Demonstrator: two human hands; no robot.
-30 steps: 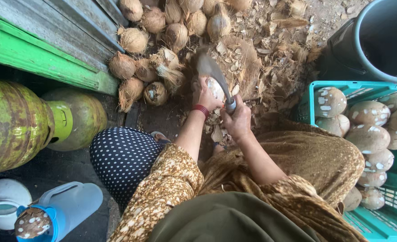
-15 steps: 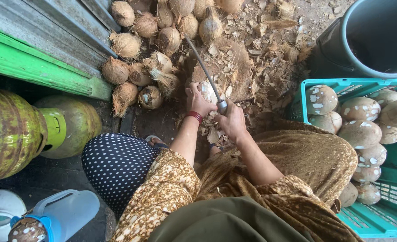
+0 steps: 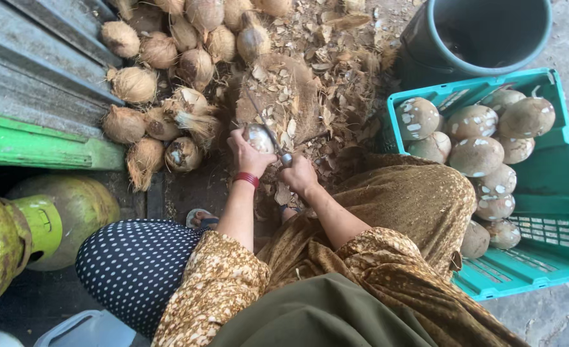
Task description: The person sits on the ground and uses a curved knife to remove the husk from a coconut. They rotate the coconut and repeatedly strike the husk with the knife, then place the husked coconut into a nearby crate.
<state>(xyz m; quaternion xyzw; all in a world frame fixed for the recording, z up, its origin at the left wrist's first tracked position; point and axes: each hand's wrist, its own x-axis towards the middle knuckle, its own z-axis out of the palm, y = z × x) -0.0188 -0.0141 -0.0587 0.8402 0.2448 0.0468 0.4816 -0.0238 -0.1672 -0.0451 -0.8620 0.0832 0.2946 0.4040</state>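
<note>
My left hand (image 3: 247, 154) grips a partly peeled coconut (image 3: 257, 136) held low over the ground, a red band on its wrist. My right hand (image 3: 299, 173) is closed on the handle of a knife (image 3: 266, 132), whose thin blade runs up and to the left across the coconut. Both hands work close together above a heap of brown husk scraps (image 3: 297, 96). My knees, in dotted and brown patterned cloth, frame the hands from below.
A pile of fibrous unpeeled coconuts (image 3: 169, 71) lies to the upper left by a green ledge (image 3: 40, 144). A teal crate (image 3: 541, 193) of peeled coconuts stands at right, a dark bucket (image 3: 483, 32) behind it. Green gas cylinders (image 3: 34, 231) sit at lower left.
The knife has swung from broad-side up to edge-on against the coconut. Both hands stay together on the coconut; the view has shifted slightly.
</note>
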